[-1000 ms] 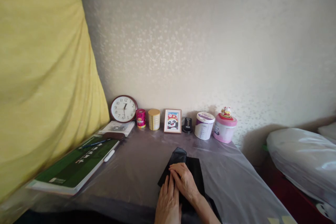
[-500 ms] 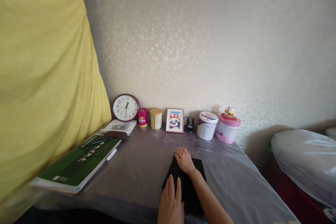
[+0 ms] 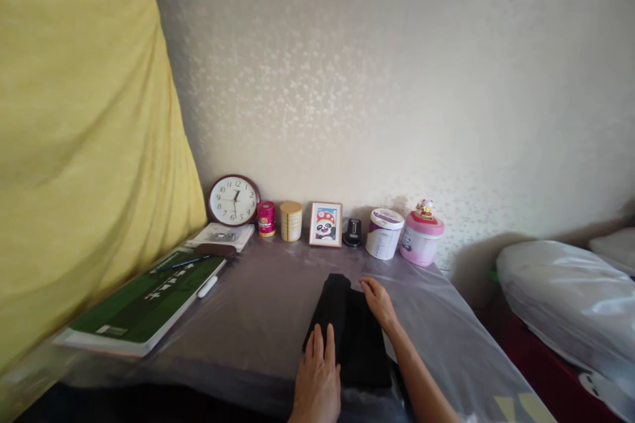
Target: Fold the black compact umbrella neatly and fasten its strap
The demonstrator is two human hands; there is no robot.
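A folded piece of black cloth (image 3: 354, 337) lies near the front of the table, its left side folded over in a long strip. My left hand (image 3: 318, 370) rests flat on the lower left part of the cloth, fingers stretched out. At the far right corner of the cloth, my right hand (image 3: 378, 301) has its fingertips pinched together on the edge. Its forearm passes over the right side of the cloth.
Along the wall stand a clock (image 3: 234, 201), a pink tin (image 3: 266, 219), a yellow-lidded canister (image 3: 291, 222), a framed panda picture (image 3: 326, 225), a small black object (image 3: 352, 232), a white tub (image 3: 384, 234) and a pink tub (image 3: 421, 241). A green book (image 3: 133, 307) lies left.
My right hand has moved right, from the top of the cloth to its far right corner. The folded strip on the left now shows uncovered. My left hand stays on the cloth.
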